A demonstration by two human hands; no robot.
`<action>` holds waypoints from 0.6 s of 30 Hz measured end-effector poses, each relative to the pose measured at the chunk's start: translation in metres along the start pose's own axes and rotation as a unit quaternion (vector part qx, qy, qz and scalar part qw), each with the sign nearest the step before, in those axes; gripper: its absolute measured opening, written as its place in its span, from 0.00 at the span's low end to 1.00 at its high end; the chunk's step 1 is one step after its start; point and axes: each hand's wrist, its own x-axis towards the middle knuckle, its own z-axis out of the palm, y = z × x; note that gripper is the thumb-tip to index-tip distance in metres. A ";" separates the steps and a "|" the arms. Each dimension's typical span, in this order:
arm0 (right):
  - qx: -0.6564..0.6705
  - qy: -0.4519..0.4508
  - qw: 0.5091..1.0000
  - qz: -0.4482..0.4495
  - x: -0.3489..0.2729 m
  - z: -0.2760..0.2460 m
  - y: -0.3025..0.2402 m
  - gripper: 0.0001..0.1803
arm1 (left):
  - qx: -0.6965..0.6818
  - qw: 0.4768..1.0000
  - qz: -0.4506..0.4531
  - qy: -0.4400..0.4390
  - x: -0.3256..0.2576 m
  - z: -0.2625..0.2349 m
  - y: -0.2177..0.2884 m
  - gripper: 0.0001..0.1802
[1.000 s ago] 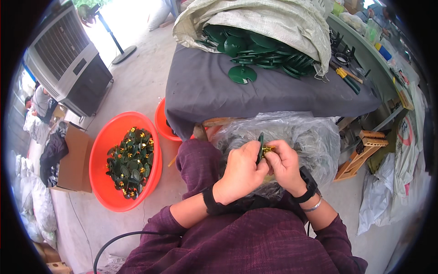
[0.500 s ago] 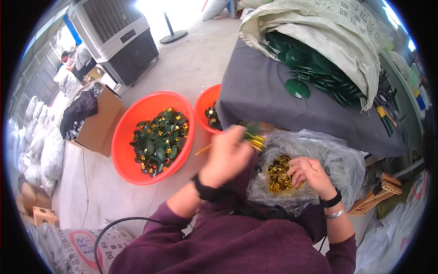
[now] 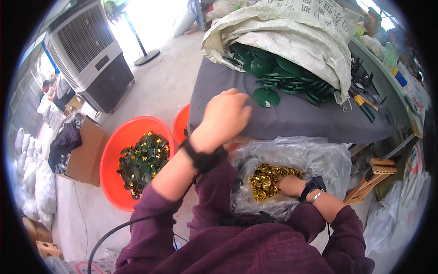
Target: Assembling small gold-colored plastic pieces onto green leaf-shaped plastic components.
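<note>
Right hand (image 3: 291, 186) in the gold pieces (image 3: 262, 182), left hand (image 3: 223, 115) over the tabletop (image 3: 310, 122)

From here I see the right hand's fingertips sunk in the gold pieces, inside a clear plastic bag (image 3: 324, 157) below the tabletop's near edge; what they grip, I can't tell. The left hand is up by the near left corner, fingers loosely bent, its underside hidden, so I can't say whether it has hold of anything. To its right lies a loose green disc (image 3: 266, 97); a white sack (image 3: 315, 50) toward the far edge spills more. Past the left edge stands a red tub (image 3: 111, 182) of green-and-gold pieces (image 3: 143, 165).
</note>
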 end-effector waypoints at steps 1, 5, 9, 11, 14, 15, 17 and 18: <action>-0.020 -0.023 1.000 -0.003 0.001 0.000 0.001 0.14 | 0.034 0.997 -0.022 -0.060 0.018 0.013 0.001 0.14; 0.009 0.040 0.996 -0.079 -0.007 0.010 0.004 0.09 | 0.092 0.973 -0.104 -0.183 0.064 0.045 0.008 0.18; 0.019 0.030 0.995 -0.094 -0.019 0.010 0.005 0.10 | 0.145 0.976 -0.105 -0.125 0.071 0.089 0.015 0.14; -0.021 0.003 0.997 -0.075 -0.019 0.010 0.004 0.10 | 0.109 0.980 -0.128 -0.106 0.073 0.092 0.013 0.15; -0.023 0.019 0.993 -0.111 -0.015 0.009 0.004 0.09 | 0.072 0.973 -0.180 -0.123 0.076 0.078 0.002 0.17; -0.007 0.039 0.991 -0.128 -0.014 0.009 0.005 0.09 | 0.037 0.967 -0.200 -0.154 0.079 0.077 -0.001 0.17; 0.000 0.056 0.988 -0.142 -0.012 0.007 0.003 0.08 | -0.002 0.959 -0.221 -0.180 0.081 0.073 0.000 0.19; 0.011 0.074 0.986 -0.152 -0.013 0.008 0.002 0.08 | -0.004 0.960 -0.217 -0.177 0.079 0.070 0.001 0.19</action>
